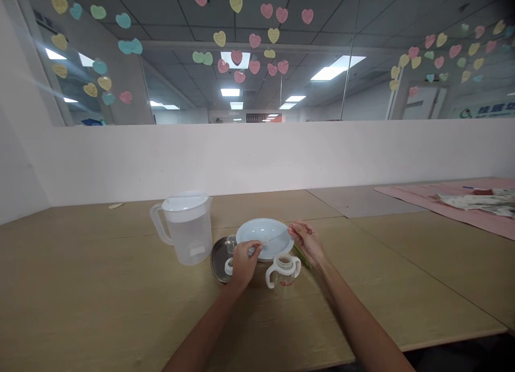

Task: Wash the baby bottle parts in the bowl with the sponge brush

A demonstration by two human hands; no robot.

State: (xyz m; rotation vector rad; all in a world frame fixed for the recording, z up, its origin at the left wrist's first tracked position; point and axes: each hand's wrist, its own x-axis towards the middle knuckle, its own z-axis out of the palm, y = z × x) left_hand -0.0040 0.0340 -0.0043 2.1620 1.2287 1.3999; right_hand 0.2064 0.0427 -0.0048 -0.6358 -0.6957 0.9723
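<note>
"The left hand was pinching, wasn't it?"

"Yes, thumb and forefinger pressed together on one end of a thin straw-like piece. The right hand pinched the other end, its fingers bent."

"What was hard to make out?"

"Largest first: I couldn't tell whether the pitcher at the left held anything. The bowl had its near edge partly covered by the left hand and the two-handled bottle. The left hand also blocked the right side of the dark round tray. The bottle's red print was too small to read. Of the green item beside the bowl, part was hidden at the right hand. In the tray, a clear dome-shaped cap showed, and a white ring was half covered by the left hand."

"And the straw-like piece, how did it look?"

"Slender, nearly see-through, with a paler end at the left hand. Against the pale bowl it was faint, and the fingertips concealed both its ends."

"Where was it, exactly?"

"Stretched between the two hands, above the bowl, running from the near left up toward the far right. The bottle stood just on its near side."
</note>
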